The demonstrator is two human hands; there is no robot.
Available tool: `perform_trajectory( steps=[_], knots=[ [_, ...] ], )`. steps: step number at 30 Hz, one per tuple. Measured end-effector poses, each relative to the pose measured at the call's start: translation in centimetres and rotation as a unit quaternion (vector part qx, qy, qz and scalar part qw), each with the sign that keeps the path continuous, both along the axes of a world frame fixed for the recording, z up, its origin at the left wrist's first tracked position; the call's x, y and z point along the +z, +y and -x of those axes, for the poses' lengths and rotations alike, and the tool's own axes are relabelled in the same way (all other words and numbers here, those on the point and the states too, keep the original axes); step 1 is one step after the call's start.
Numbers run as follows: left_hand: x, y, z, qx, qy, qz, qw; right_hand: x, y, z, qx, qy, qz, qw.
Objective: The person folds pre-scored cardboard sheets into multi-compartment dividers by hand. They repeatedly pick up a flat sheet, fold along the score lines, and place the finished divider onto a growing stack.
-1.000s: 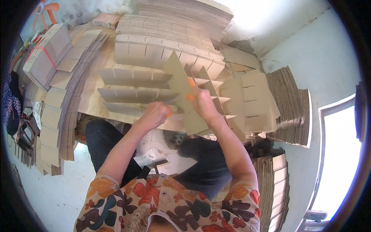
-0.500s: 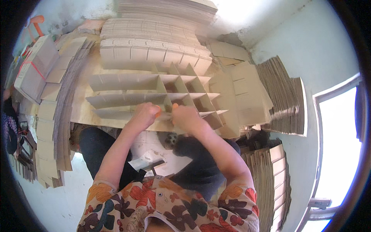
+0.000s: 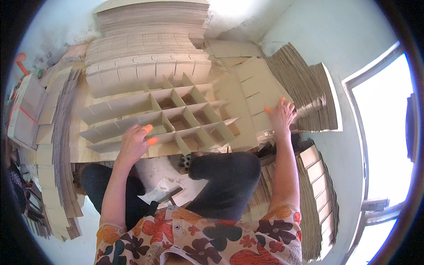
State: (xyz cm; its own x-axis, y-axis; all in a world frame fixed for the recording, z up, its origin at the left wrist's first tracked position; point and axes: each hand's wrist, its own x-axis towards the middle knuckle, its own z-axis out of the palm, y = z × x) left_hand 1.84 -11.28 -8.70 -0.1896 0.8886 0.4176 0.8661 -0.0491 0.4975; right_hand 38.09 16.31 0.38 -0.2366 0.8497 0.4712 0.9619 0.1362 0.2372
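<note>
Cardboard divider (image 3: 150, 120) extends beyond the left hand (image 3: 135, 143)

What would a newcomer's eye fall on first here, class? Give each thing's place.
Probably the cardboard grid just left of centre, its long strips crossed by others toward the right. Next, the orange finger covers: on the left hand at the grid's near side, and on the right hand over slotted sheets farther right. Then the glaring white opening along the right edge.
</note>
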Motion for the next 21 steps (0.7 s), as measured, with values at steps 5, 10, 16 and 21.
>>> perform_trajectory(
  steps=[5, 10, 16, 21],
  knots=[
    [0.8, 0.3, -0.3, 0.001, 0.008, 0.019, 1.0, -0.4, 4.2, -4.7, 0.045, 0.08, 0.06, 0.994],
    [0.6, -0.7, 0.5, 0.021, 0.014, 0.0, 1.0, 4.6, 1.4, -1.1, -0.035, 0.246, 0.068, 0.966],
    [1.2, -2.9, 2.0, 0.042, -0.008, 0.025, 0.999, 7.7, -7.3, 7.4, 0.27, 0.388, 0.068, 0.878],
    [-0.9, -4.0, 3.2, 0.031, -0.006, 0.021, 0.999, 5.9, -14.4, 16.2, 0.424, 0.291, 0.239, 0.824]
  ],
)
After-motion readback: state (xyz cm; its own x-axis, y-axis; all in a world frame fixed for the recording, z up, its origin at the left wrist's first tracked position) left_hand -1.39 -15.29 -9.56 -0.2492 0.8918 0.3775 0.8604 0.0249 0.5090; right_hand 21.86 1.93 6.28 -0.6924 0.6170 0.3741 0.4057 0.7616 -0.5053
